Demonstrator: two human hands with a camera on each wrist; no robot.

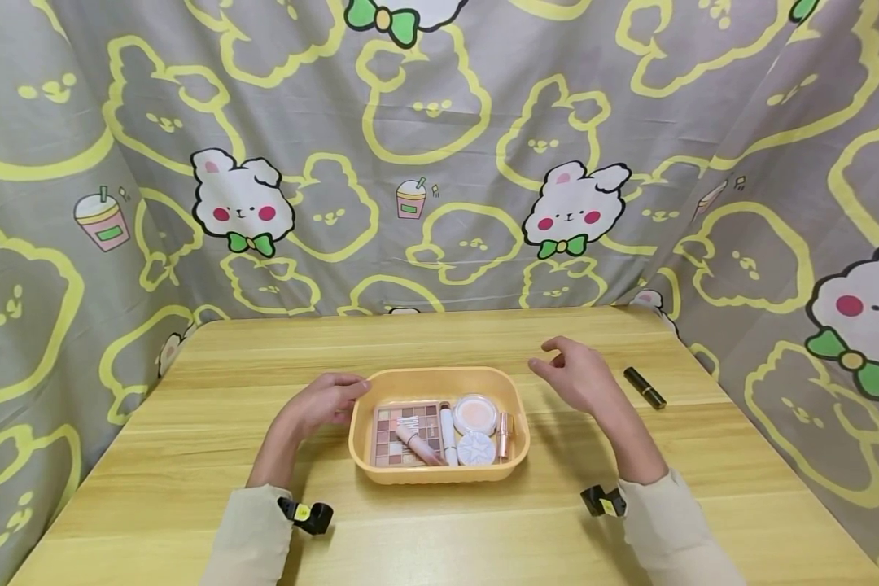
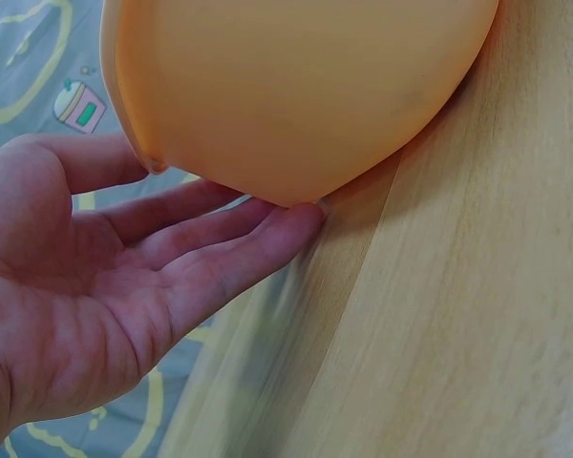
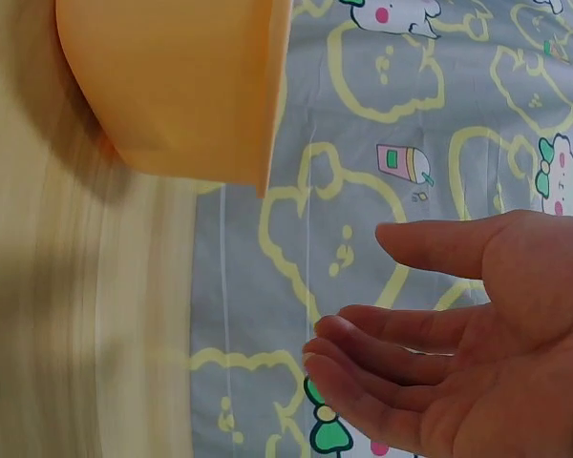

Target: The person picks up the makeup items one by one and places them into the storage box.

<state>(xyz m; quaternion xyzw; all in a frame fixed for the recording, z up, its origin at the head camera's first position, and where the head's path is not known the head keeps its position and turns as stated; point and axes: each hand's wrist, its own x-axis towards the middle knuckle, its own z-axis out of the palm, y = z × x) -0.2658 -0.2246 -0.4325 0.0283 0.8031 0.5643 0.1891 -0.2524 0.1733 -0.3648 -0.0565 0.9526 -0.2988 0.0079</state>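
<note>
A yellow plastic basket (image 1: pixel 439 474) stands on the table before me. My left hand (image 1: pixel 330 399) holds its left end, thumb at the rim and fingers against the outer wall (image 2: pixel 296 86). Inside lie an eyeshadow palette (image 1: pixel 384 435), a pinkish tube (image 1: pixel 419 446) across it, a white tube (image 1: pixel 449 435), a round compact with a clear lid (image 1: pixel 474 415), a white embossed round compact (image 1: pixel 476 449) and a rose-gold lipstick (image 1: pixel 504 438). Off the basket's right end, my right hand (image 1: pixel 575 374) hovers apart from it, fingers loosely bent, holding nothing.
A black tube with gold trim (image 1: pixel 645 387) lies on the wooden table (image 1: pixel 439 537), right of my right hand. Curtains (image 1: pixel 439 236) printed with rabbits hang behind the table and along both sides.
</note>
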